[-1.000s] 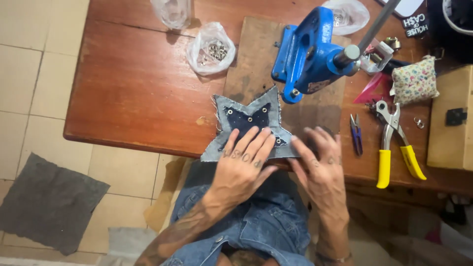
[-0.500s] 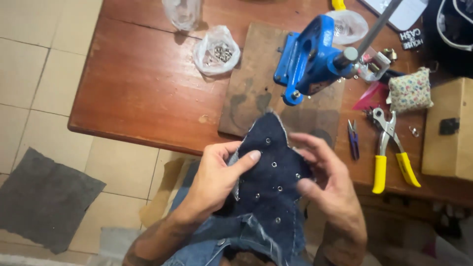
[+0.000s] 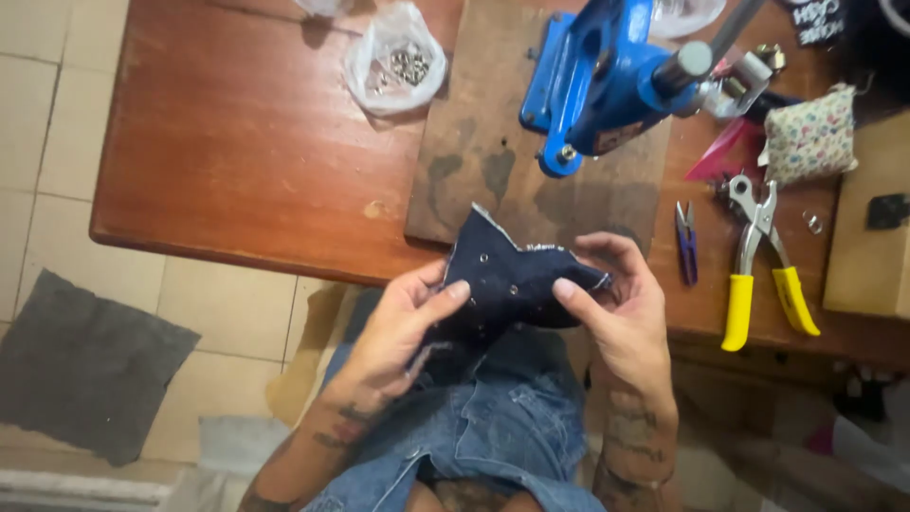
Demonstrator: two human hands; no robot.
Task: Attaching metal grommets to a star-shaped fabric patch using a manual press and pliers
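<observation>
Far left, on the pale floor tiles: a flat grey square of cloth (image 3: 90,365). Farther in, on the red-brown wooden table (image 3: 237,161): a clear plastic bag of small metal fittings (image 3: 393,62), well apart from the hands.

Near the table's near edge, the left hand (image 3: 393,332): curled around the left side of a dark blue, star-like piece of denim (image 3: 507,284), thumb on top, fingers under. Holds it just past the near edge, over the lap in blue denim shorts. Dotted with small bright metal points, perhaps eyelets or rivets; too small to tell.

Half a second ago lower over the lap, a second ago pressed flat under both palms, pale side up, on the dark worn wooden board (image 3: 483,161); now lifted off, dark side up, board bare. So: off the work surface, in the hands for turning and looking over, by the look of it, and not under the blue lever press (image 3: 607,76) at the far end of the board.

Right hand (image 3: 621,303): pinching the denim's right point, thumb on top.

Farther right on the table, untouched: purple thread snips (image 3: 686,242), yellow-handled pliers (image 3: 758,275), a floral fabric cushion (image 3: 810,133).
</observation>
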